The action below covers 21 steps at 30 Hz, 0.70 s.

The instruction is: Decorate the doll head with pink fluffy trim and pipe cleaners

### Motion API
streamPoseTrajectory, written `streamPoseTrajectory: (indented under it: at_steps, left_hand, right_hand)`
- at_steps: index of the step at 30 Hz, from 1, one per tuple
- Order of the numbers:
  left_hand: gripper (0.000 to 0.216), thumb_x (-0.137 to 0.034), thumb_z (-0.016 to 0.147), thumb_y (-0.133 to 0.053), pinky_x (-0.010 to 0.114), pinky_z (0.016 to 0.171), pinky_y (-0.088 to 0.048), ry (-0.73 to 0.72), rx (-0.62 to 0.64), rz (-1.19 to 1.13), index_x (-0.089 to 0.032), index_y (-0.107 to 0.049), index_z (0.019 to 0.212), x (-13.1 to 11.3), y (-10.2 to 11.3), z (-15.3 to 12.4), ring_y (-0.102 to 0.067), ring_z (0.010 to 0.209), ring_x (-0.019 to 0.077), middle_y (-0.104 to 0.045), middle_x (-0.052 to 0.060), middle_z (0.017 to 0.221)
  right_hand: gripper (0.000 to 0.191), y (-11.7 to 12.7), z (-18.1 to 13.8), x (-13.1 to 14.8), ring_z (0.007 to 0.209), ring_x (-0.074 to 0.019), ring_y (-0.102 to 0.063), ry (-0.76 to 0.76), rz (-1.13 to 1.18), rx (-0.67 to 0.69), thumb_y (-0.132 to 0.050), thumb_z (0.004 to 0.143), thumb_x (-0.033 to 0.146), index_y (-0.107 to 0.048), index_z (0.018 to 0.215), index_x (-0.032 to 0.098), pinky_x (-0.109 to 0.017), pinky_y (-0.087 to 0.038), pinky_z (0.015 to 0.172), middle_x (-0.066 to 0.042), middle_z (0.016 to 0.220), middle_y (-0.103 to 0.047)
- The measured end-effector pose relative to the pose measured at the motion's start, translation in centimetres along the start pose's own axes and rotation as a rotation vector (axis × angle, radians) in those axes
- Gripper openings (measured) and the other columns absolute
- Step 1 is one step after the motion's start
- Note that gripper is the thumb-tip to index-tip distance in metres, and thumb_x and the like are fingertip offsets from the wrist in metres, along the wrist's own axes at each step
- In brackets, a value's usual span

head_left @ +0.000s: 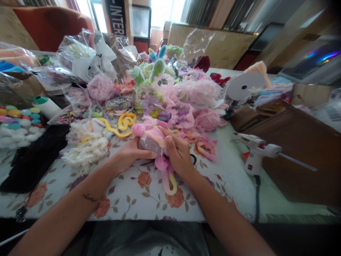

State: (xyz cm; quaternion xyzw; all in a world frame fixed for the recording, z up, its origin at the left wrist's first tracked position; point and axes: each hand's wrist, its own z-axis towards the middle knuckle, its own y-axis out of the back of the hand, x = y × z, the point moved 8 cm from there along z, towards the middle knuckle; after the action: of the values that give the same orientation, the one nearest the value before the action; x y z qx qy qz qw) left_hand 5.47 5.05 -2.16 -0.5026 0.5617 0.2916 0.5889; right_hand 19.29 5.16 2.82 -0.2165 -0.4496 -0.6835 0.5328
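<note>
Near the middle of the table, both hands hold a small piece with a translucent greyish body (150, 143) and fluffy pink plush (149, 127) across its top. A short string of white beads hangs down its side. My left hand (130, 152) is closed round its left side, the thumb lying along the lower front. My right hand (179, 152) presses on the plush from the right with bent fingers. Below hangs a pink and yellow fuzzy strand (168, 179), looped onto the cloth. Part of a dark scissors-like handle (194, 159) shows behind my right hand.
A white glue gun (252, 151) with a glue stick stands at right, beside a brown box (301, 153). White yarn (84, 151), a yellow fuzzy strand (125, 122) and a black cloth (36, 156) lie left. Behind are pink ruffles (181, 103), a doll (146, 93) and a white spool (243, 87).
</note>
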Motion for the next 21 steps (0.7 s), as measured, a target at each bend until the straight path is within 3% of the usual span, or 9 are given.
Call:
streamPoseTrajectory:
  at_steps: [5,15,18,21]
  left_hand:
    - [0.050,-0.019,0.065,-0.083,0.040,0.090,-0.050,0.001,-0.005,-0.065,-0.020,-0.066,0.112,0.0,0.0,-0.1,-0.064,0.101,0.0273,-0.069,0.007,0.106]
    - [0.053,-0.020,0.065,-0.082,0.040,0.092,-0.049,-0.002,-0.004,-0.030,-0.017,-0.064,0.115,0.0,0.3,0.1,-0.064,0.104,0.0278,-0.069,0.009,0.111]
    - [0.055,-0.019,0.065,-0.083,0.039,0.090,-0.050,0.000,0.006,-0.016,-0.017,-0.063,0.115,0.1,0.2,0.2,-0.064,0.100,0.0252,-0.069,0.009,0.109]
    - [0.055,-0.020,0.064,-0.084,0.037,0.088,-0.051,-0.018,0.032,0.017,-0.018,-0.064,0.115,0.2,0.2,0.3,-0.064,0.099,0.0240,-0.070,0.008,0.107]
  right_hand:
    - [0.045,-0.2,0.2,0.2,0.119,-0.0264,-0.061,0.044,-0.077,0.043,-0.063,0.089,0.040,-0.061,0.131,0.026,-0.044,-0.047,0.103,-0.004,0.131,-0.065]
    - [0.041,-0.1,0.6,0.6,0.124,-0.0237,-0.058,0.087,-0.042,0.167,-0.049,0.097,0.035,-0.058,0.136,0.024,-0.041,-0.044,0.106,-0.004,0.136,-0.062]
    - [0.038,0.2,0.6,-0.1,0.119,-0.0222,-0.062,0.002,0.031,0.109,-0.046,0.099,0.038,-0.064,0.129,0.024,-0.037,-0.047,0.103,-0.003,0.130,-0.066]
    - [0.036,0.6,0.6,-0.7,0.110,-0.0236,-0.067,-0.078,0.037,0.001,-0.056,0.093,0.044,-0.070,0.120,0.023,-0.036,-0.051,0.098,-0.003,0.121,-0.071]
